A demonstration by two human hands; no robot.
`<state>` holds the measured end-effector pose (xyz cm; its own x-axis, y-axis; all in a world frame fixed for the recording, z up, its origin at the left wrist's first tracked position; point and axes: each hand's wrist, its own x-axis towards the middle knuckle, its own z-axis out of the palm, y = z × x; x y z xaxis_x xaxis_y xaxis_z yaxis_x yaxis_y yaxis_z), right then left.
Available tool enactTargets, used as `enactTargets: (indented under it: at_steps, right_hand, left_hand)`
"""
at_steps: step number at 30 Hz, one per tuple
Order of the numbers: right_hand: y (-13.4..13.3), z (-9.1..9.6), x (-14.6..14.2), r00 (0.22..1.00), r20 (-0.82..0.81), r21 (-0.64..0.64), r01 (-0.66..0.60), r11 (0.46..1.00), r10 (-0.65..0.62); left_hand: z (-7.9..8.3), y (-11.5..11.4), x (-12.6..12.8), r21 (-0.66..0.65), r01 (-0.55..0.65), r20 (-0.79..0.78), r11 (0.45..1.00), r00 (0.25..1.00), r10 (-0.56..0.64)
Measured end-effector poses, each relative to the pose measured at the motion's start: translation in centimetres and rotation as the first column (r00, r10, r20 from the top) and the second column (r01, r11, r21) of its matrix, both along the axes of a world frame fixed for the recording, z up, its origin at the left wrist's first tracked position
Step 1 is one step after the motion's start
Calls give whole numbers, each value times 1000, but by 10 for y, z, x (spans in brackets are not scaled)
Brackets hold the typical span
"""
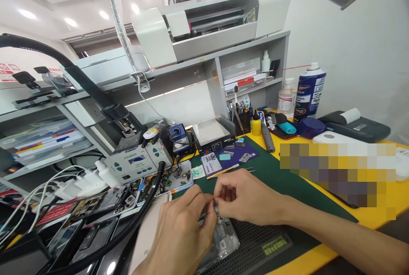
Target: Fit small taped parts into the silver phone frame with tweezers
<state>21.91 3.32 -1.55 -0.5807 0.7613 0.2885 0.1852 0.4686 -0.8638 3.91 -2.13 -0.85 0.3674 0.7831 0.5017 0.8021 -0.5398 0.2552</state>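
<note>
Both my hands meet over an opened phone (223, 241) that lies on a black perforated mat (255, 236). My left hand (182, 232) is closed in a pinch, its fingertips pressed on something small and dark at the phone's upper edge; I cannot make out what it is. My right hand (243, 198) is also pinched, thumb against forefinger, right beside the left fingertips. What it holds is too small to name. Tweezers (223, 171) lie on the green mat (281, 177) just beyond my right hand.
A tray of small parts (174, 177), a soldering station (137, 160) and a hot plate (212, 134) stand behind the mat. Phones and white cables (64, 207) crowd the left. A black hose (140, 219) crosses the front left. A spray can (308, 92) and bottles stand at the right.
</note>
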Motion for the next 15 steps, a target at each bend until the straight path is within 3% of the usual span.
enactTargets:
  at_steps: [8,15]
  right_hand:
    - [0,1,0,1000,-19,-39,-15,999,14]
    - [0,3,0,998,-50,-148,-45,988,38]
  left_hand:
    - [3,-1,1,-70,-18,58,997,998,22]
    - [13,-2,4,-201,-38,181,979,981,75]
